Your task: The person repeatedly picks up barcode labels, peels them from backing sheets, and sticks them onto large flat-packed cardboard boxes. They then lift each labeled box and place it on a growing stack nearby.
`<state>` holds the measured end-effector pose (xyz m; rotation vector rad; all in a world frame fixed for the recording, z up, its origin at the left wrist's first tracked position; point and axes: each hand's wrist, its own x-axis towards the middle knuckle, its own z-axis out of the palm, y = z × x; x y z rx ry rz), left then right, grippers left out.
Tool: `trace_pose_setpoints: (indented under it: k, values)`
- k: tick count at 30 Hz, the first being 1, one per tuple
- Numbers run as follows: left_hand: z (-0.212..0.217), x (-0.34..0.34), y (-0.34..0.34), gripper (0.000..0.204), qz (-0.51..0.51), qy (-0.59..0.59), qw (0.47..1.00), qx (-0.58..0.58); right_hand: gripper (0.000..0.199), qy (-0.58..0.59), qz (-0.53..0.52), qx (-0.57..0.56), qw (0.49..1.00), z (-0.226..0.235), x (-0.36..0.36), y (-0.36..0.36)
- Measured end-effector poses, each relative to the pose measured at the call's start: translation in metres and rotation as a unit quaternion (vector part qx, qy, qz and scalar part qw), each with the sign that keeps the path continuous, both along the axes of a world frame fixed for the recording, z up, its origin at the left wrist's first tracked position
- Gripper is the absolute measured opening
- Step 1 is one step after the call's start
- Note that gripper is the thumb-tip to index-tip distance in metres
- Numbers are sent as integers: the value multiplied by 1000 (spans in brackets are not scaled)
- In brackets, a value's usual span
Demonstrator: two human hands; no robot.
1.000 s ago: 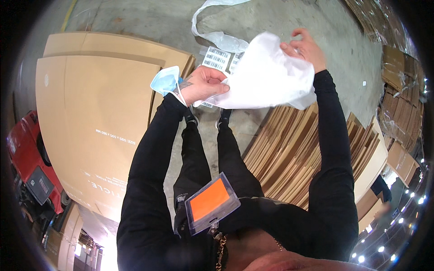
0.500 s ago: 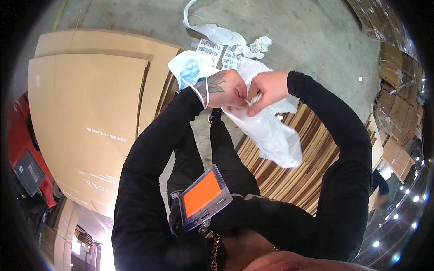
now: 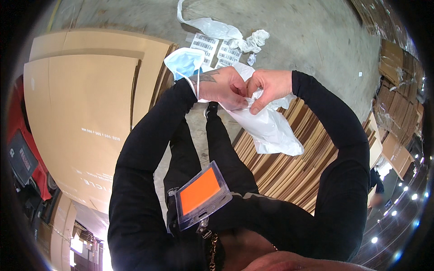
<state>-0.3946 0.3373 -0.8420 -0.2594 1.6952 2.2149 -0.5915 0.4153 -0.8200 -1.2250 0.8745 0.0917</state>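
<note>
A: Both hands are pinching the same spot: the left hand (image 3: 221,86) and the right hand (image 3: 269,86) are closing fingertip to fingertip on the top of a white plastic bag (image 3: 271,131), held up at chest height in front of the body.

B: And the bag is hanging limp below them, drooping to the right. It's looking feather-light, thin and crinkly, probably slick too.

A: Agreed, so a pinch at the gathered top edge is the sensible hold; grabbing lower down would just be bunching film.

B: A blue face mask (image 3: 185,61) is dangling by its loop off the left wrist, touching the sleeve.

A: Room-wise, big flat cardboard sheets (image 3: 81,113) are lying to the left, and a fanned stack of flattened cartons (image 3: 289,171) is sitting right under the bag.

B: Far ahead, label sheets (image 3: 217,47) and crumpled white plastic (image 3: 226,31) are littering the concrete floor (image 3: 307,36); open floor is showing between the piles.
</note>
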Motion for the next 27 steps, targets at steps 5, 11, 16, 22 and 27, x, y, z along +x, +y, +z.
trace_pose_setpoints:
  k: [5,11,16,22,27]
  values:
    - [3,-9,9,15,-1,1,1000,-30,41,-2,-25,-42,999,-4,-8,13]
    - [-9,-6,14,19,127,15,984,126,30,-83,-119,-58,988,-9,-21,16]
    - [-12,-7,18,18,172,8,976,137,27,-104,-151,-88,979,-9,-23,18]
    - [-15,-6,18,20,193,-1,963,186,24,-105,-158,-88,978,-4,-26,18]
    - [-8,-5,11,18,148,-14,975,164,26,-107,-198,90,970,1,-39,18]
